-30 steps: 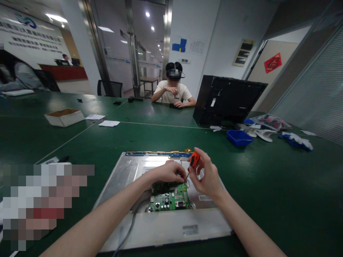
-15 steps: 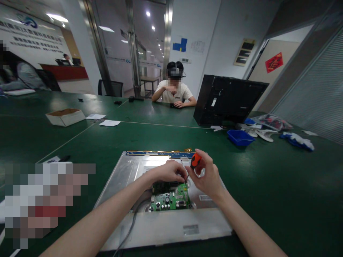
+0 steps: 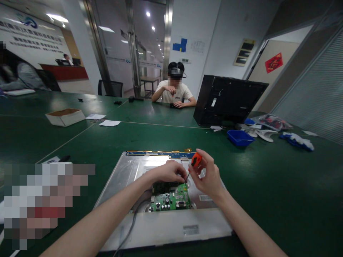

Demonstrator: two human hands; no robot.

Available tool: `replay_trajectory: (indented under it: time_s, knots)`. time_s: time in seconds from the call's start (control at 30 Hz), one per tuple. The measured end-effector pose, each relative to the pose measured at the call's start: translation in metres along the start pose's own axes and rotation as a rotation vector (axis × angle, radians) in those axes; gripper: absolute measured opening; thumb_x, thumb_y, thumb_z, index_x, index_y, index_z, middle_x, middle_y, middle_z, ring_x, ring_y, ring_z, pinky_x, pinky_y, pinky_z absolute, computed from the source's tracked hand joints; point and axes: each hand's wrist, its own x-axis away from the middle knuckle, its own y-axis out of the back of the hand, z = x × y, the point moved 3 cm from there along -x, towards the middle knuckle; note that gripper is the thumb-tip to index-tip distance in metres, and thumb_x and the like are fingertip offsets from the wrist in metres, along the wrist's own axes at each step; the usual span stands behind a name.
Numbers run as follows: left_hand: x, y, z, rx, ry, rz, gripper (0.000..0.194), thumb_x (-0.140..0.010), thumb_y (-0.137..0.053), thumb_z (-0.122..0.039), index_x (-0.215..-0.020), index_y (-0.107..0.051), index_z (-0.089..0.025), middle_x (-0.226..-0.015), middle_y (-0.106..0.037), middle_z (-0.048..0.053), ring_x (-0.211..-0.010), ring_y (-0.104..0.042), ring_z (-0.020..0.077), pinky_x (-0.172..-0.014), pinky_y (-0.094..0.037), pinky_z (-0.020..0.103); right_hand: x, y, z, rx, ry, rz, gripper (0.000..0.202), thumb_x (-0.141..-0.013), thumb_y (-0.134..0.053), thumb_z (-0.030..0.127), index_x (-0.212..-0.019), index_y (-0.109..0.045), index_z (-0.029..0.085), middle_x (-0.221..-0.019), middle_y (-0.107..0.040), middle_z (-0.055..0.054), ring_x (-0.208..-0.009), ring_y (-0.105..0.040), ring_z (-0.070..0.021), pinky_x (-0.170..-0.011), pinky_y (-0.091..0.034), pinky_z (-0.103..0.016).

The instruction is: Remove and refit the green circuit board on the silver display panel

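Observation:
My right hand [image 3: 207, 175] is closed on a screwdriver [image 3: 196, 160] with an orange and black handle, held between thumb and fingers. Its thin shaft slants down to the upper right corner of a green circuit board [image 3: 171, 198]. Right beside the tip, my left hand [image 3: 173, 171] has its fingers pinched together; whatever they hold is hidden. The board sits on the silver metal back of a flat display panel [image 3: 128, 175], which lies on the green table. My left hand covers the board's upper part.
A grey cable [image 3: 132, 223] runs over the panel's front edge. Beyond stand a black monitor [image 3: 230, 100], a blue tray [image 3: 240, 137] and an open box [image 3: 65, 117]. Gloves [image 3: 297, 140] lie at right. Another person [image 3: 174, 89] sits across the table.
The screwdriver handle has turned slightly and shifted a little to the right as my right thumb and fingers rolled on it. My left hand has stayed in place.

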Motion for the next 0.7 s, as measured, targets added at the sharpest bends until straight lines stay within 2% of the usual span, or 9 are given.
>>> replay_trajectory:
  time_s: [0.1,0.27,0.47,0.7]
  knots:
    - [-0.0001,-0.0003,-0.0001,0.025,0.000,-0.007,0.017,-0.073,-0.066,-0.011,-0.087,-0.074,-0.017,-0.075,-0.069,-0.001,-0.068,-0.057,0.0122,-0.066,-0.039,0.021,0.0000,-0.0002,-0.0023,0.031,0.001,-0.037,0.059,-0.081,-0.063,0.021,-0.132,-0.034,0.023,-0.070,-0.056,0.004,-0.048,-0.052,-0.0096,-0.044,-0.044,-0.022]
    - [-0.0002,-0.0015,0.0012,0.037,-0.006,0.000,0.018,-0.073,-0.065,-0.011,-0.086,-0.074,-0.017,-0.073,-0.068,-0.001,-0.067,-0.056,0.0118,-0.065,-0.039,0.020,-0.0001,0.0002,-0.0011,0.055,0.010,-0.028,0.058,-0.081,-0.064,0.023,-0.131,-0.035,0.024,-0.071,-0.056,0.004,-0.047,-0.051,-0.0094,-0.044,-0.044,-0.022]
    - [0.0001,0.0000,-0.0008,-0.006,-0.001,-0.007,0.015,-0.073,-0.066,-0.012,-0.084,-0.073,-0.017,-0.072,-0.066,-0.002,-0.066,-0.054,0.0112,-0.065,-0.038,0.020,0.0000,0.0010,0.0025,-0.034,-0.005,0.031,0.063,-0.082,-0.057,0.019,-0.138,-0.028,0.022,-0.081,-0.062,-0.002,-0.057,-0.057,-0.0126,-0.048,-0.047,-0.024]
    - [0.0004,-0.0002,0.0002,-0.005,0.003,0.001,0.016,-0.074,-0.065,-0.012,-0.087,-0.073,-0.017,-0.080,-0.069,-0.001,-0.072,-0.058,0.0126,-0.069,-0.039,0.022,0.0012,0.0003,-0.0003,0.030,0.000,-0.030,0.061,-0.080,-0.059,0.017,-0.135,-0.032,0.022,-0.069,-0.056,0.004,-0.048,-0.053,-0.0100,-0.044,-0.044,-0.022]
